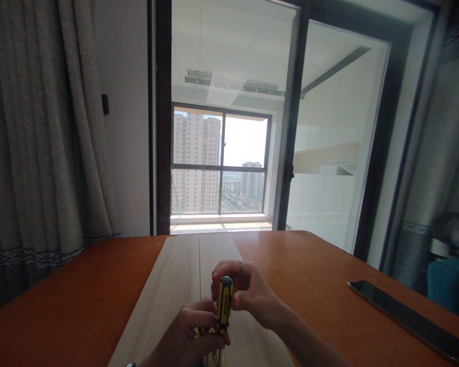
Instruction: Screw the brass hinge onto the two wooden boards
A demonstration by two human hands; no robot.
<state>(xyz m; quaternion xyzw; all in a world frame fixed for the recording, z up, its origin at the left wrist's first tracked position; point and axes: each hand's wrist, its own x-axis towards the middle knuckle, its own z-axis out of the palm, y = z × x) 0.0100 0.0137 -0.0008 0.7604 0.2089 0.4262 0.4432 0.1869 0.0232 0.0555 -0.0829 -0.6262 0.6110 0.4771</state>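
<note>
A screwdriver with a yellow and black handle stands nearly upright, close in front of me. My right hand has its thumb and fingers closed around the upper handle; a ring shows on one finger. Just below, my left hand is closed around the lower end of the screwdriver, thumb across the shaft. Small yellow and dark parts show between the left fingers and beneath them, partly hidden, and I cannot make out what they are. Both hands are over a pale wood-grain board with a dark seam.
The board lies on an orange-brown table. A dark phone-like slab rests at the right. Behind the table stands a dark-framed glass door; a grey curtain hangs at the left. Something teal is beyond the right edge.
</note>
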